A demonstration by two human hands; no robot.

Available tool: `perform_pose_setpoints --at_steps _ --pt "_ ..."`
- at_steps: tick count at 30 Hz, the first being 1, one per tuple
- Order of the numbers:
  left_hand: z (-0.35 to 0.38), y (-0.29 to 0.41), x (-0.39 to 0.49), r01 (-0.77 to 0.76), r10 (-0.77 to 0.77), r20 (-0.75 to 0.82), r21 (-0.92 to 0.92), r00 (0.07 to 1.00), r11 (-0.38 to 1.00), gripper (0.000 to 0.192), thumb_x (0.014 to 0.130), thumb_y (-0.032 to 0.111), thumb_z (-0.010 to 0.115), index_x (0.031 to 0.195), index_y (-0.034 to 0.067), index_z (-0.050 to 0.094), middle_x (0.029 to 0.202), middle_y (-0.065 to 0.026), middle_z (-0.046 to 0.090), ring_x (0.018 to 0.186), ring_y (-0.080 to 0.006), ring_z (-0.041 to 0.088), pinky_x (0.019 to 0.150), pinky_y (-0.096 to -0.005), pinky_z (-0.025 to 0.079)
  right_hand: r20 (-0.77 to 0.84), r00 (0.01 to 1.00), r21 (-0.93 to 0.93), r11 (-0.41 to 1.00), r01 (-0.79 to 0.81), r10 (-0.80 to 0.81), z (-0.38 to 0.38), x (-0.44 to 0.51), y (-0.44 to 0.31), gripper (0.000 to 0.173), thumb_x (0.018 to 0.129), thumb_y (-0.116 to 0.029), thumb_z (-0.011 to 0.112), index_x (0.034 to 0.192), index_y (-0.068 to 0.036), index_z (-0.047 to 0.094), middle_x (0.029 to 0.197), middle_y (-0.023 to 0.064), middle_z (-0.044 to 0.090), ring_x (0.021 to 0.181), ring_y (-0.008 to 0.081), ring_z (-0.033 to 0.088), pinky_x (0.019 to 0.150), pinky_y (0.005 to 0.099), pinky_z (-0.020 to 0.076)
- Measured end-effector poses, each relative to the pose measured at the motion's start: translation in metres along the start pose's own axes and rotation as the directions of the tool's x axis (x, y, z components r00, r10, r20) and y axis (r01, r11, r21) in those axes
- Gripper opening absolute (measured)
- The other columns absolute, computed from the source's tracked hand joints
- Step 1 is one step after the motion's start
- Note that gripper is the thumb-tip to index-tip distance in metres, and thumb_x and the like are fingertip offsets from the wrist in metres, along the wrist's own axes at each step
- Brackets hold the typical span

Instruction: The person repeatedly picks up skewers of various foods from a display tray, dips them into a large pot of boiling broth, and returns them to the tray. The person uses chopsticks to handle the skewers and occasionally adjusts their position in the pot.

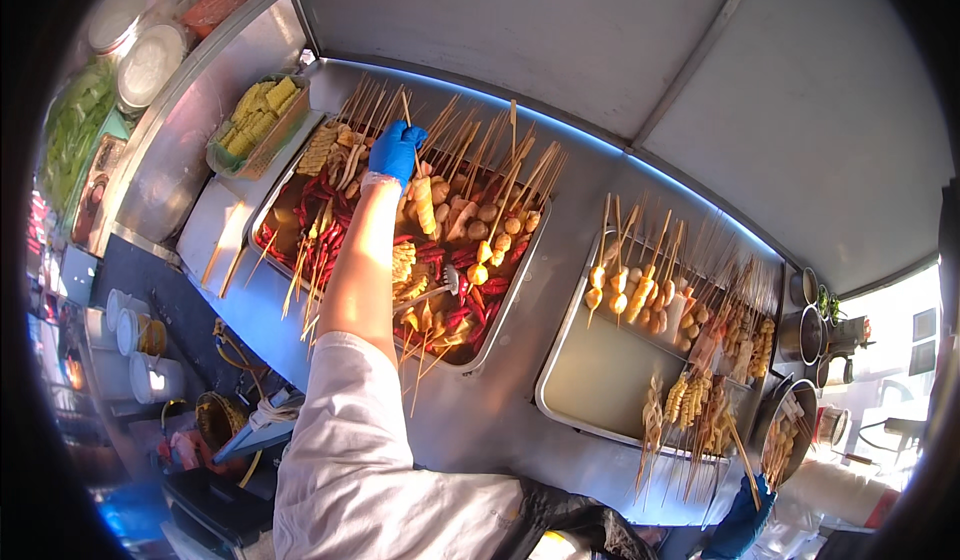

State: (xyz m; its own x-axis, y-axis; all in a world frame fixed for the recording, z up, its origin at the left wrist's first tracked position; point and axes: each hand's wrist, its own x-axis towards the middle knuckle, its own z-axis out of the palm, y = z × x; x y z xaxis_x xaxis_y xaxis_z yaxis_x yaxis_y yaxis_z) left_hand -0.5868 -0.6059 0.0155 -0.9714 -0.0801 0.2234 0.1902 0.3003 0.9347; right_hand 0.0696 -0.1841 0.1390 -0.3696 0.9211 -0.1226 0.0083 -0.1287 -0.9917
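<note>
My left hand (397,152), in a blue glove, pinches a bamboo skewer (406,110) above the far side of a steel tray (480,369). A pale yellow roll of food (424,204) hangs just below the hand, apparently on that skewer. Red chillies (326,249), meatballs (478,230) and many skewers sit in the tray's brown broth. At the lower right, my right hand (750,501), in a darker blue glove, holds a thin wooden stick (741,444) beside a round metal pot (787,432) of skewers. Its fingers are partly hidden.
A second steel tray (551,380) holds pale broth and several rows of skewers. A basket of yellow corn-like pieces (259,114) stands at the far left corner. A slotted metal ladle (450,279) lies in the chilli broth. Steel panels (510,20) rise behind; white buckets (154,376) stand lower left.
</note>
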Motion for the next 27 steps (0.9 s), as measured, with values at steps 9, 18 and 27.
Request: perform_pose_setpoints --at_steps 9,18,27 --pt "0.074 0.05 0.013 -0.005 -0.062 0.457 0.144 0.887 0.99 0.022 0.093 0.022 0.054 0.092 0.002 0.062 0.089 -0.0062 0.068 0.074 -0.0114 0.061 0.066 -0.024 0.048 0.011 1.0 -0.113 0.993 0.012 -0.011 0.0 0.011 0.02 0.042 0.097 -0.034 0.042 0.117 -0.001 0.056 0.115 0.0142 0.06 0.108 0.026 0.055 0.1 0.0374 0.0372" --pt "0.146 0.049 -0.001 -0.145 -0.055 0.582 0.293 0.812 0.945 0.025 0.089 0.025 0.058 0.09 0.001 0.064 0.081 -0.0112 0.067 0.077 -0.0206 0.063 0.074 -0.0328 0.048 0.023 1.0 -0.089 0.996 0.017 -0.015 0.01 0.008 0.016 0.038 0.098 -0.033 0.043 0.114 -0.003 0.059 0.112 0.0102 0.063 0.103 0.0203 0.059 0.091 0.0306 0.045" --pt "0.173 0.05 -0.02 -0.255 0.026 0.561 0.334 0.828 0.908 0.028 0.085 0.03 0.062 0.08 0.002 0.061 0.075 -0.0136 0.065 0.071 -0.0265 0.062 0.068 -0.0367 0.048 0.003 1.0 -0.046 0.999 -0.008 0.008 0.023 0.004 0.012 0.037 0.097 -0.033 0.044 0.112 -0.003 0.061 0.11 0.0111 0.065 0.101 0.0227 0.062 0.091 0.0315 0.0462"
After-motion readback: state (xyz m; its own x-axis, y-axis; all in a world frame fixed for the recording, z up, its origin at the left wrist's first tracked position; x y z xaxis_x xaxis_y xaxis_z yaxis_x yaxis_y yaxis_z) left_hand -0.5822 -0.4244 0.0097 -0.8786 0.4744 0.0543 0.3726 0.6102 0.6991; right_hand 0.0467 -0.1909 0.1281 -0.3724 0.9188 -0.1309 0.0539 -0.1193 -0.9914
